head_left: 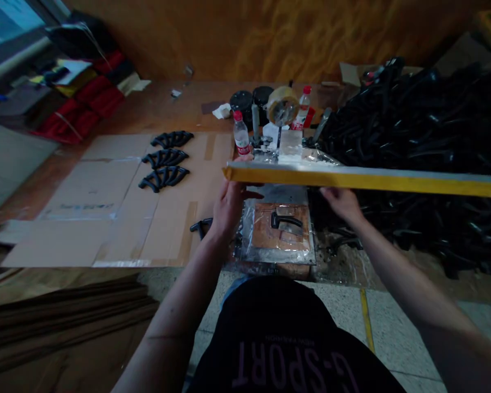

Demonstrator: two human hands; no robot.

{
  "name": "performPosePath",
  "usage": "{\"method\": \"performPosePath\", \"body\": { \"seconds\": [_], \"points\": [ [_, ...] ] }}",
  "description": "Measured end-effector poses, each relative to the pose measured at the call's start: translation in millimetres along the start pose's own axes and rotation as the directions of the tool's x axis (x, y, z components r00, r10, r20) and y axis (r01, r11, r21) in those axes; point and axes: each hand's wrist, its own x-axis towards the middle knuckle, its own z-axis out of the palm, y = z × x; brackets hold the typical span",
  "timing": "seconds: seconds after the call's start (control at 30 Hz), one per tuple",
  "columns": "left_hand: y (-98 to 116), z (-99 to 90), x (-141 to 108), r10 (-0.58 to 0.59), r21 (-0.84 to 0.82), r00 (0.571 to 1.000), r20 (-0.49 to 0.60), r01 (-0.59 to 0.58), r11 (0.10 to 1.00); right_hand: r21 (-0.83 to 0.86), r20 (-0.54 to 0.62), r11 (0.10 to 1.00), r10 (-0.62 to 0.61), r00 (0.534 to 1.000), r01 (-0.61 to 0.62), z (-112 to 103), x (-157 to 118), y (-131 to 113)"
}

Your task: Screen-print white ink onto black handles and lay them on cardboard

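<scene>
Left hand point(228, 204): one, fingers parted, partly covered by a long yellow-faced bar point(352, 179); whether it grips the bar cannot be told.
Right hand point(343, 204): one, near the dark pile point(417, 120), fingertips partly behind the same bar; its hold, too, cannot be told.
Black handle point(288, 221): one, lying on a brown board point(264, 237) between the forearms, untouched.
Loose handle point(200, 226): one, just beside the left wrist.
Cardboard sheet point(106, 185): at left, bearing three rows of handles point(166, 179).
Bottle point(241, 136) and tape roll point(283, 106): beyond the bar.
Handling notes, by judgement: work with fingertips in plain sight, clear of the bar's edge; lift the left wrist over the loose handle; leave the board's handle undisturbed until both hands are steady; lay pieces singly to spare their glossy surface.
</scene>
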Motion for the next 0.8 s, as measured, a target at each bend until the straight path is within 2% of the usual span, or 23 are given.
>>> {"method": "performPosePath", "body": {
  "seconds": [0.03,0.1,0.13,0.17,0.2,0.27,0.3,0.33,0.37,0.43,0.47,0.5,0.53,0.57,0.6,0.63,0.67,0.73,0.77,0.8],
  "points": [
    [-3.1,1.8,2.0,-0.003,-0.013,1.000,-0.014,0.003,1.000,-0.028,0.045,0.999,-0.021,0.999,0.022,19.1,-14.0,-2.8],
    [-15.5,4.2,-7.5,-0.053,-0.033,0.997,-0.063,0.051,0.998,-0.171,0.203,0.975,-0.109,0.973,0.145,51.8,-38.2,-15.5],
    [-24.7,5.7,-18.7,-0.128,-0.042,0.990,-0.066,0.125,0.991,-0.230,0.268,0.955,-0.121,0.956,0.186,63.3,-47.9,-23.9],
    [-35.3,7.8,-33.3,-0.251,-0.045,0.968,-0.032,0.249,0.967,-0.273,0.311,0.940,-0.115,0.943,0.204,71.4,-56.2,-33.1],
    [-46.7,10.7,-49.9,-0.399,-0.035,0.917,0.021,0.399,0.916,-0.298,0.320,0.935,-0.091,0.943,0.191,76.6,-63.5,-43.0],
    [-68.8,18.5,-83.3,-0.664,0.006,0.736,0.132,0.669,0.743,-0.304,0.273,0.943,-0.050,0.961,0.135,81.6,-77.5,-65.3],
    [-77.9,22.3,-97.2,-0.727,-0.003,0.668,0.159,0.736,0.677,-0.284,0.245,0.950,-0.061,0.968,0.132,83.0,-84.3,-77.3],
    [-85.3,24.8,-107.9,-0.755,-0.036,0.634,0.166,0.769,0.638,-0.247,0.228,0.955,-0.106,0.968,0.163,84.2,-90.8,-88.8],
    [-90.7,24.8,-114.9,-0.760,-0.087,0.633,0.145,0.774,0.627,-0.187,0.232,0.954,-0.189,0.954,0.234,85.0,-96.1,-98.6],
    [-96.9,12.3,-118.2,-0.751,-0.155,0.658,0.057,0.749,0.644,-0.024,0.261,0.905,-0.405,0.876,0.425,82.5,-100.5,-106.8],
    [-98.6,-1.7,-116.0,-0.741,-0.145,0.672,-0.009,0.732,0.666,0.034,0.264,0.872,-0.479,0.837,0.488,78.1,-98.8,-102.7],
    [-100.2,-20.9,-112.5,-0.724,-0.105,0.682,-0.098,0.717,0.689,0.045,0.260,0.861,-0.500,0.826,0.507,71.2,-94.6,-92.3],
    [-101.8,-44.6,-108.7,-0.694,-0.035,0.697,-0.180,0.700,0.713,-0.002,0.252,0.879,-0.460,0.851,0.476,62.1,-88.7,-76.2],
    [-103.8,-71.4,-105.3,-0.653,0.061,0.703,-0.281,0.692,0.719,-0.097,0.236,0.911,-0.369,0.899,0.400,51.7,-82.0,-55.5],
    [-106.3,-99.5,-102.9,-0.616,0.156,0.686,-0.388,0.707,0.689,-0.226,0.217,0.929,-0.245,0.945,0.293,40.9,-75.6,-32.1],
    [-109.4,-126.9,-101.5,-0.589,0.259,0.658,-0.468,0.740,0.621,-0.347,0.204,0.918,-0.128,0.971,0.194,30.9,-70.3,-8.0],
    [-112.8,-151.9,-101.1,-0.558,0.406,0.657,-0.506,0.753,0.518,-0.440,0.221,0.887,-0.046,0.974,0.142,22.5,-66.8,14.5],
    [-120.2,-189.4,-101.2,-0.510,0.709,0.706,-0.492,0.664,0.237,-0.555,0.270,0.821,0.026,0.963,0.133,12.2,-65.1,49.6],
    [-123.8,-201.1,-101.0,-0.502,0.793,0.730,-0.464,0.595,0.133,-0.577,0.301,0.800,0.022,0.953,0.164,10.2,-66.2,60.7],
    [-127.0,-208.4,-100.2,-0.499,0.841,0.748,-0.438,0.537,0.065,-0.582,0.330,0.788,0.006,0.944,0.199,9.5,-67.7,67.8]
  ]
}}
